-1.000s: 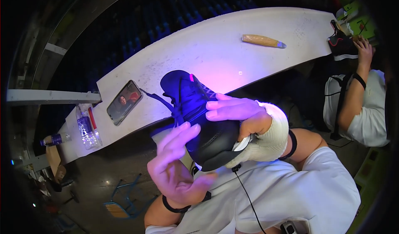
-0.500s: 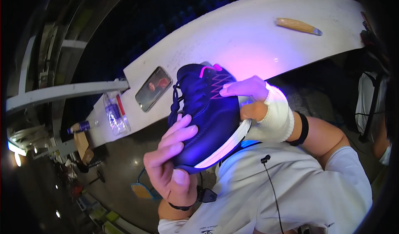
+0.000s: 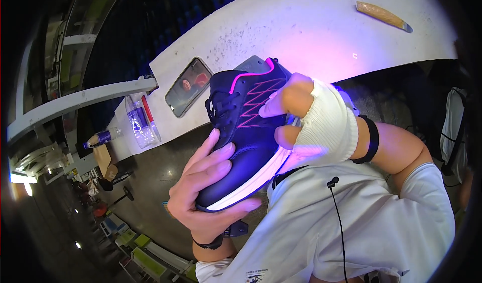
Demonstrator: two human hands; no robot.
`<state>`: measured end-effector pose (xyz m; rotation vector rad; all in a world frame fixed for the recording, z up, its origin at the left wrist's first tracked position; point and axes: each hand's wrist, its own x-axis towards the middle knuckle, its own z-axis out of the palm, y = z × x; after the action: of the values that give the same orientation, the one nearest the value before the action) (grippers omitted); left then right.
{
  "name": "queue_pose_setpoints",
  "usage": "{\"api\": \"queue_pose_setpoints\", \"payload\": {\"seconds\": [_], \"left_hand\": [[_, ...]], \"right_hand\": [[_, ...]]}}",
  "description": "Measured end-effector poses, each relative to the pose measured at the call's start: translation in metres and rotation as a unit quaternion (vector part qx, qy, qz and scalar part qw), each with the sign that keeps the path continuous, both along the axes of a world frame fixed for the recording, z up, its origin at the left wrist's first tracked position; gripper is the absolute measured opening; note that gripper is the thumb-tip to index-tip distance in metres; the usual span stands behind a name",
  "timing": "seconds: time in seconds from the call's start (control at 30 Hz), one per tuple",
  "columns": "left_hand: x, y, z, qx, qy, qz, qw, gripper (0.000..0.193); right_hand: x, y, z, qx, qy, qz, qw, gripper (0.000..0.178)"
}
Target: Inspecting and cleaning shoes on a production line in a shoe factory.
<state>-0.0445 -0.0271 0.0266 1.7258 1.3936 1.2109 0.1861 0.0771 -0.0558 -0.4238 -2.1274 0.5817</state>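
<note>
A black sneaker [image 3: 236,157] with pink zigzag stitching, a pink collar edge and a white sole is held up between my two hands, off the table. My left hand [image 3: 203,187] wraps round the toe end, fingers over the upper and thumb along the sole. My right hand [image 3: 291,104], in a white knitted cuff over palm and wrist, grips the shoe's near side close to the stitching. Its fingertips press on the upper. The shoe's far side and part of its heel are hidden. Violet light falls on the shoe and right hand.
A white table [image 3: 321,12] stretches beyond the shoe. On it lie a phone [image 3: 187,87] with a lit screen, a grey flat object [image 3: 252,64] partly behind the shoe, and a wooden-handled knife [image 3: 384,16] far right. Clear plastic bottles [image 3: 140,125] and a red pen [image 3: 147,108] are at left.
The shoe has turned so more of its stitched side and sole edge faces up. My left thumb has shifted along the sole, and my right hand has tilted downward over the side.
</note>
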Motion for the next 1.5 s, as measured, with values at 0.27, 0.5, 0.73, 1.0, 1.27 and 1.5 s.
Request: {"api": "queue_pose_setpoints", "payload": {"seconds": [0.27,0.5,0.73,1.0,1.27,1.5], "left_hand": [[-0.031,-0.002,-0.015,-0.024,-0.062,0.019,0.998,0.053],[-0.060,0.005,-0.015,-0.132,-0.126,-0.067,0.981,0.058],[-0.047,0.023,0.009,-0.381,0.253,-0.032,0.889,0.109],[-0.014,0.027,-0.012,-0.305,0.376,0.033,0.874,0.104],[-0.030,0.040,0.033,-0.308,0.311,-0.055,0.897,0.107],[0.040,0.040,-0.010,0.044,0.127,-0.118,0.984,0.068]], "right_hand": [[-0.013,0.010,-0.020,-0.010,-0.008,-0.064,0.998,0.054],[-0.014,0.019,-0.060,-0.020,0.020,-0.019,0.999,0.055],[-0.030,0.005,-0.064,0.036,-0.013,-0.049,0.998,0.034],[-0.044,-0.002,-0.073,0.005,0.020,-0.087,0.996,0.023],[-0.025,-0.011,-0.070,-0.068,0.000,-0.070,0.995,0.036],[0.036,0.000,0.048,-0.180,0.180,-0.055,0.965,0.063]]}}
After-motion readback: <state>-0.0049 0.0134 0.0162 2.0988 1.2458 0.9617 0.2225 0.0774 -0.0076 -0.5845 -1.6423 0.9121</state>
